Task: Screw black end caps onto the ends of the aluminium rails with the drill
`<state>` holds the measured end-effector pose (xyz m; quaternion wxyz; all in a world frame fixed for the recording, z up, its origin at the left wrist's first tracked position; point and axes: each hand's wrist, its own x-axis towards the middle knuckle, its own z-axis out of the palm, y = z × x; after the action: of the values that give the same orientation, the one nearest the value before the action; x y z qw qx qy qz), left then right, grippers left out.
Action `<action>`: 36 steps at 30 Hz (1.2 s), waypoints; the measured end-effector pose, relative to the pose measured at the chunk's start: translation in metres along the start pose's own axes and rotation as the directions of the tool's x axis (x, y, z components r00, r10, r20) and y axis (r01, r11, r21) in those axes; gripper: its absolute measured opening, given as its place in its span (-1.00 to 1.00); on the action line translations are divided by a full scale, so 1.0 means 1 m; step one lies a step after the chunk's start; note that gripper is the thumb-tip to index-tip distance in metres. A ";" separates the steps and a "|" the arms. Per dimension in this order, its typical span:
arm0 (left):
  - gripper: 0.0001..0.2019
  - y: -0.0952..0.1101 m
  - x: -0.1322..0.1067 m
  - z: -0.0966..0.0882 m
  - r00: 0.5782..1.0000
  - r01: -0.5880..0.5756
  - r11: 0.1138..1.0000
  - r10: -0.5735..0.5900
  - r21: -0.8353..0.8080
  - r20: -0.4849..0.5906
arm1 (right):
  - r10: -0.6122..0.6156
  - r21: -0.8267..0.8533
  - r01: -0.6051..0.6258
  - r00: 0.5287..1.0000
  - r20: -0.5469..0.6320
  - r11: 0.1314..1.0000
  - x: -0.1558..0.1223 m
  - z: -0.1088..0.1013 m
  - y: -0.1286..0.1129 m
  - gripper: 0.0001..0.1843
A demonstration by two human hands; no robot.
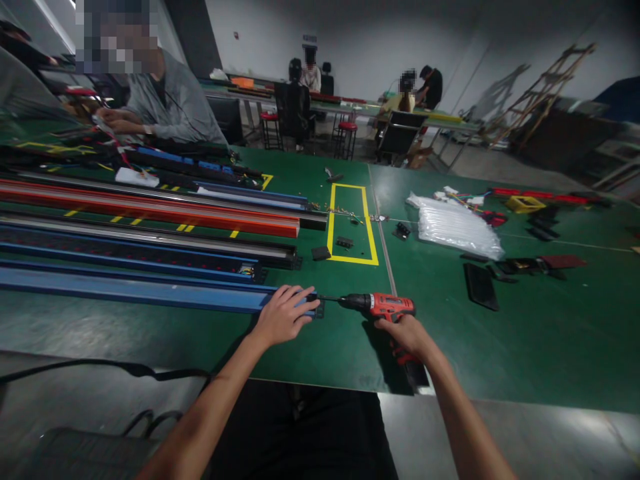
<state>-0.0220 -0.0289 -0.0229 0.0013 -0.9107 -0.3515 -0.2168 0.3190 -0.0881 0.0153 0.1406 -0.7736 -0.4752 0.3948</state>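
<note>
Head view: pinning the end of the blue rail [135,292] to the green table [500,347] with the left hand [283,317], laid open on top, not gripping. Clenching the red drill [383,305] in the right hand [407,333], bit at the black end cap [316,308]. Looks mid-fastening, screw too small to judge.

The left hand [283,320] rests on the right end of the nearest rail [125,288], which runs along the front left of the table [525,347]. Just right of that end is the cordless drill [383,305], its bit pointing left at the rail, with the right hand [407,333] around its grip. More rails [150,213] lie parallel behind. Behind the drill is a taped rectangle [350,223]. To its right lies a bag of tubes [457,227], with a flat plate [480,285] before it.
</note>
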 end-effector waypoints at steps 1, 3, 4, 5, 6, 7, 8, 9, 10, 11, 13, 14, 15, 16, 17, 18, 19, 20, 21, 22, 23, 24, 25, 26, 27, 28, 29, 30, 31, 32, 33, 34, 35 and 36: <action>-0.62 0.000 0.000 0.000 1.000 0.001 1.000 -0.001 -0.002 0.000 | 0.002 0.001 -0.002 1.000 -0.009 1.000 0.000 0.000 0.000 -0.70; -0.62 0.000 0.000 0.000 1.000 0.000 1.000 0.000 0.003 0.000 | 0.014 -0.002 -0.014 1.000 -0.021 1.000 -0.001 0.000 -0.001 -0.69; -0.62 0.000 0.000 0.000 1.000 -0.004 1.000 0.004 0.009 0.001 | 0.021 -0.003 -0.021 1.000 -0.023 1.000 -0.001 0.000 -0.002 -0.69; -0.62 0.000 0.000 0.001 1.000 -0.006 1.000 0.006 0.014 0.000 | 0.028 -0.003 -0.028 0.999 -0.023 1.000 -0.002 0.000 -0.002 -0.68; -0.62 0.000 -0.001 0.001 1.000 -0.007 1.000 0.007 0.019 -0.002 | 0.031 -0.002 -0.031 0.999 -0.022 1.000 -0.002 0.000 -0.002 -0.68; -0.62 0.000 -0.001 0.001 1.000 -0.006 1.000 0.006 0.021 -0.003 | 0.031 0.000 -0.031 0.999 -0.020 1.000 -0.002 0.000 -0.002 -0.67; -0.63 0.000 -0.001 0.001 1.000 -0.004 1.000 0.004 0.021 -0.003 | 0.028 0.003 -0.028 0.999 -0.019 1.000 -0.002 0.000 -0.002 -0.67; -0.63 0.000 -0.001 0.001 1.000 -0.001 1.000 0.001 0.020 -0.002 | 0.023 0.005 -0.023 1.000 -0.015 1.000 -0.002 0.000 -0.002 -0.67; -0.63 0.000 -0.001 0.001 1.000 0.001 1.000 -0.001 0.017 0.000 | 0.020 0.007 -0.020 1.000 -0.011 1.000 -0.002 0.000 -0.002 -0.68; -0.62 0.000 0.000 0.001 1.000 0.002 1.000 -0.002 0.014 0.003 | 0.017 0.009 -0.017 1.000 -0.008 1.000 -0.002 0.000 -0.002 -0.68; -0.62 0.000 0.000 0.000 1.000 0.003 1.000 -0.003 0.010 0.011 | 0.020 0.016 -0.020 1.000 -0.004 1.000 -0.002 0.000 -0.002 -0.69; -0.62 0.000 0.000 0.000 1.000 0.005 1.000 -0.005 0.008 0.014 | 0.028 0.020 -0.028 1.000 -0.001 0.999 -0.002 0.000 -0.002 -0.69; -0.62 0.000 0.000 0.000 1.000 0.006 1.000 -0.006 0.005 0.016 | 0.039 0.023 -0.039 0.999 0.000 0.999 -0.002 0.000 -0.003 -0.68; -0.62 0.000 0.000 -0.001 1.000 0.007 1.000 -0.007 0.002 0.015 | 0.052 0.026 -0.052 0.999 0.002 0.998 -0.002 0.000 -0.003 -0.68; -0.61 0.000 0.000 -0.001 1.000 0.008 1.000 -0.008 -0.002 0.014 | 0.063 0.027 -0.063 0.998 0.005 0.998 -0.003 0.000 -0.004 -0.68; -0.61 0.000 0.000 -0.001 1.000 0.010 1.000 -0.010 -0.005 0.013 | 0.069 0.025 -0.069 0.998 0.007 0.997 -0.003 0.000 -0.004 -0.68; -0.61 0.000 0.001 -0.002 1.000 0.011 1.000 -0.011 -0.008 0.013 | 0.070 0.021 -0.070 0.998 0.009 0.997 -0.003 0.000 -0.004 -0.68; -0.61 0.000 0.001 -0.002 1.000 0.013 1.000 -0.013 -0.009 0.015 | 0.068 0.016 -0.068 0.998 0.010 0.998 -0.003 0.000 -0.004 -0.68; -0.62 0.001 0.001 -0.002 1.000 0.015 1.000 -0.014 -0.010 0.019 | 0.063 0.011 -0.063 0.998 0.009 0.998 -0.003 0.000 -0.004 -0.68; -0.61 0.001 0.001 -0.002 1.000 0.016 1.000 -0.016 -0.011 0.023 | 0.055 0.005 -0.055 0.998 0.009 0.998 -0.003 0.000 -0.004 -0.68; -0.61 0.001 0.001 -0.002 1.000 0.017 1.000 -0.016 -0.011 0.025 | 0.045 0.000 -0.045 0.999 0.008 0.999 -0.002 0.000 -0.003 -0.67; -0.60 0.001 0.001 -0.002 0.999 0.017 1.000 -0.017 -0.008 0.027 | 0.036 -0.002 -0.036 0.999 0.005 0.999 -0.001 0.000 -0.003 -0.67; -0.59 0.001 0.001 -0.002 0.999 0.019 1.000 -0.019 -0.005 0.028 | 0.027 -0.005 -0.027 1.000 0.003 1.000 0.000 0.000 -0.002 -0.67; -0.59 0.001 0.001 -0.002 0.999 0.022 1.000 -0.022 0.000 0.029 | 0.018 -0.006 -0.018 1.000 0.002 1.000 0.001 0.000 -0.001 -0.67; -0.59 0.002 0.001 -0.002 0.999 0.025 1.000 -0.025 0.003 0.030 | 0.010 -0.007 -0.010 1.000 0.001 1.000 0.002 0.000 0.000 -0.67; -0.59 0.002 0.001 -0.001 0.999 0.028 1.000 -0.028 0.007 0.034 | 0.004 -0.007 -0.004 1.000 0.000 1.000 0.002 0.000 0.001 -0.66; -0.60 0.002 0.001 -0.002 0.999 0.030 1.000 -0.030 0.010 0.038 | 0.003 -0.008 -0.003 1.000 -0.003 1.000 0.003 0.001 0.002 -0.66; -0.60 0.002 0.001 -0.002 0.999 0.030 0.999 -0.030 0.012 0.042 | 0.000 -0.007 0.000 1.000 -0.004 1.000 0.003 0.001 0.003 -0.65; -0.60 0.002 0.001 -0.002 0.999 0.030 0.999 -0.030 0.015 0.045 | 0.000 -0.005 0.000 1.000 -0.005 1.000 0.003 0.001 0.003 -0.65; -0.61 0.002 0.001 -0.002 0.998 0.029 0.999 -0.030 0.018 0.047 | 0.001 -0.003 -0.001 1.000 -0.008 1.000 0.003 0.001 0.003 -0.65; -0.60 0.002 0.002 -0.002 0.998 0.028 0.999 -0.029 0.020 0.048 | 0.003 -0.003 -0.003 1.000 -0.008 1.000 0.002 0.001 0.003 -0.65; -0.60 0.002 0.002 -0.003 0.998 0.027 0.999 -0.028 0.020 0.048 | 0.006 -0.003 -0.006 1.000 -0.009 1.000 0.002 0.001 0.003 -0.65; -0.60 0.002 0.002 -0.003 0.998 0.026 0.999 -0.027 0.019 0.049 | 0.007 -0.003 -0.007 1.000 -0.010 1.000 0.001 0.000 0.002 -0.65; -0.60 0.002 0.002 -0.003 0.998 0.025 1.000 -0.026 0.018 0.048 | 0.006 -0.003 -0.006 1.000 -0.011 1.000 0.001 0.000 0.002 -0.64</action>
<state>-0.0205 -0.0297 -0.0192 -0.0019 -0.9111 -0.3650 -0.1916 0.3202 -0.0883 0.0136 0.1410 -0.7774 -0.4726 0.3904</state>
